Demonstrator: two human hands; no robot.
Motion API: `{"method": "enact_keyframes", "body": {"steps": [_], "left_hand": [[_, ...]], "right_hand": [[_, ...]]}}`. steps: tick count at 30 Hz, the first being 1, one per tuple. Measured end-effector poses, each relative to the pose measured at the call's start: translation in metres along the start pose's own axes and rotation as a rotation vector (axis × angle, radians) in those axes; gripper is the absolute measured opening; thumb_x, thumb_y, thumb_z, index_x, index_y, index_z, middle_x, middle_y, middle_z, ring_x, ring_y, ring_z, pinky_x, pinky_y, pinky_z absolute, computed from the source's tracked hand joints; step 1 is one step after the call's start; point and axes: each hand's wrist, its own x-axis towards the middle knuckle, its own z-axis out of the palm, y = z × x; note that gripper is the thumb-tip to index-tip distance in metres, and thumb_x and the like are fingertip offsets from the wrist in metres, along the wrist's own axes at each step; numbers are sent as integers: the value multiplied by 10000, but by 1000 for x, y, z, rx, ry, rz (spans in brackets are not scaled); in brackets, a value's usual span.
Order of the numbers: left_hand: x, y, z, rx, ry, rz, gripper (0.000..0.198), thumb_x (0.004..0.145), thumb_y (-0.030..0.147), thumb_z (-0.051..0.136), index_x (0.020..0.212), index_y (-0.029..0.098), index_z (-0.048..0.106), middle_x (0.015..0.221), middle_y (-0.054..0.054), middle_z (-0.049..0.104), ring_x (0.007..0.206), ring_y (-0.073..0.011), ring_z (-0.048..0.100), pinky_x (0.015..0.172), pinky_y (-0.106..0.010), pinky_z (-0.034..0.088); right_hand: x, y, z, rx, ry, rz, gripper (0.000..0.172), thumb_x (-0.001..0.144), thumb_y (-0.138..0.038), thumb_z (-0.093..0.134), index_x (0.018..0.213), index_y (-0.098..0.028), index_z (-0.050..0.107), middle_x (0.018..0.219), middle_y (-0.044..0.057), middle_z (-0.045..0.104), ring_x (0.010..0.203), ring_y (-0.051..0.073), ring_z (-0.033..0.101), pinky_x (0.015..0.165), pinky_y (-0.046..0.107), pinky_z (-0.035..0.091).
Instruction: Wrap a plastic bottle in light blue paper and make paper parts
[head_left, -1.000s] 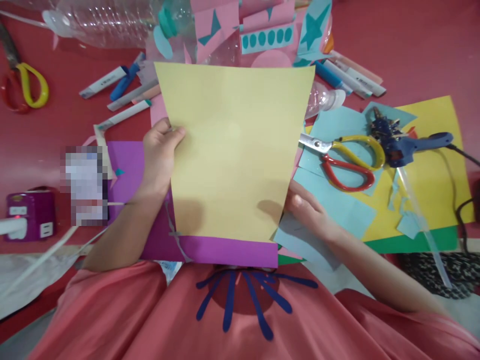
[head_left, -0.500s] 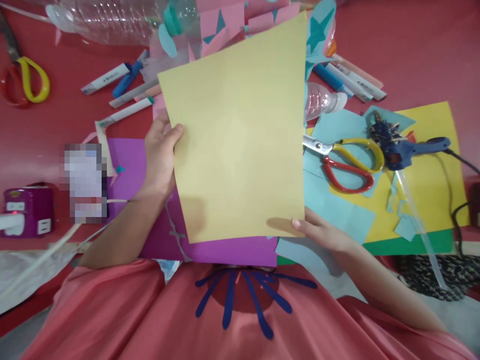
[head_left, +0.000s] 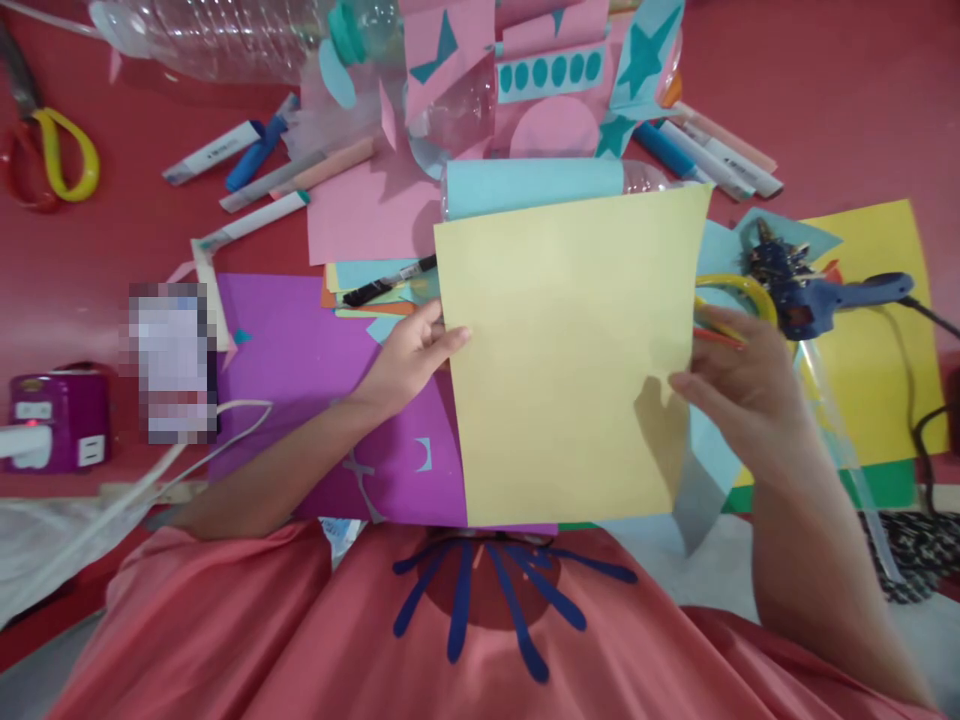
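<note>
I hold a pale yellow paper sheet (head_left: 570, 350) in front of me over the red table (head_left: 825, 90). My left hand (head_left: 409, 355) pinches its left edge, thumb on top. My right hand (head_left: 739, 385) grips its right edge with fingers curled, over the yellow-and-red scissors (head_left: 739, 288), which it mostly hides. Under the sheet lies a purple paper (head_left: 315, 390). A bottle wrapped in light blue paper (head_left: 532, 185) lies just beyond the sheet's top edge.
A blue glue gun (head_left: 825, 298) with cord lies on bright yellow paper (head_left: 877, 340) at right. Markers (head_left: 247, 175), a black pen (head_left: 386, 285), pink paper pieces (head_left: 367, 210), a clear plastic bottle (head_left: 217, 40), second scissors (head_left: 52, 160) and a purple power strip (head_left: 52, 420) are around.
The yellow sheet moved right and lowered, uncovering pink paper, the pen and the blue-wrapped bottle. My left hand followed it right; my right hand rose from the bottom corner to the right edge.
</note>
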Motion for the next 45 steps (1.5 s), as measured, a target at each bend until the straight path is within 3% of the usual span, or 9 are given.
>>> {"method": "enact_keyframes", "body": {"steps": [4, 9, 12, 16, 22, 32, 37, 42, 45], "left_hand": [[1, 0, 2, 40, 21, 22, 314, 774, 476, 668, 871, 178, 686, 806, -43, 738, 780, -193, 699, 723, -314, 569], [-1, -2, 2, 178, 10, -2, 370, 751, 539, 662, 658, 181, 661, 643, -3, 643, 635, -154, 597, 565, -261, 468], [-1, -1, -1, 272, 6, 15, 450, 760, 549, 643, 524, 181, 540, 513, 36, 462, 510, -102, 443, 479, -242, 342], [-1, -1, -3, 353, 14, 85, 508, 800, 508, 616, 460, 187, 419, 472, 55, 292, 456, -74, 300, 448, -251, 244], [0, -4, -3, 8, -71, 51, 359, 747, 535, 691, 808, 184, 642, 732, -5, 670, 690, -151, 622, 628, -276, 511], [-4, -4, -4, 203, 14, 81, 282, 756, 459, 679, 735, 180, 711, 652, 21, 665, 599, -115, 586, 545, -225, 469], [-4, -10, -9, 279, 49, 210, 346, 795, 512, 649, 761, 177, 728, 615, 25, 610, 575, -102, 519, 520, -221, 408], [1, -20, -12, 171, 154, 628, 236, 787, 419, 740, 822, 207, 640, 716, 36, 594, 587, -61, 523, 554, -183, 446], [2, -23, -11, 147, 192, 721, 433, 695, 388, 828, 1036, 258, 596, 933, 16, 592, 727, -71, 589, 645, -185, 498]], "right_hand": [[20, -26, -4, -533, 122, -484, 586, 819, -275, 680, 1366, -293, 470, 1344, 176, 547, 1263, 307, 549, 944, 506, 523], [43, -70, 43, -708, -285, -819, 527, 917, -411, 564, 1396, -221, 454, 1482, 178, 466, 1421, 332, 393, 1159, 580, 327], [51, -79, 81, -716, -505, -787, 658, 870, -503, 606, 1444, -247, 409, 1568, 120, 359, 1490, 342, 250, 1192, 598, 245], [57, -77, 108, -710, -551, -766, 862, 794, -632, 628, 1493, -214, 348, 1604, 135, 281, 1508, 354, 181, 1214, 577, 177], [63, -64, 107, -730, -552, -790, 961, 818, -741, 474, 1537, -151, 230, 1611, 175, 245, 1495, 367, 211, 1197, 587, 191], [54, -82, 87, -882, -614, -732, 562, 883, -498, 591, 1271, -95, 540, 1272, 214, 621, 1050, 327, 649, 862, 418, 493], [50, -93, 76, -919, -668, -617, 364, 898, -355, 563, 1187, -134, 590, 1047, 123, 701, 822, 246, 665, 622, 304, 407], [67, -96, 65, -641, -802, -556, 301, 868, -315, 578, 1143, -203, 624, 938, 37, 698, 768, 176, 620, 624, 271, 385], [84, -94, 59, -448, -864, -415, 228, 875, -363, 564, 1008, -191, 633, 865, 22, 669, 703, 143, 575, 594, 260, 380]]}}
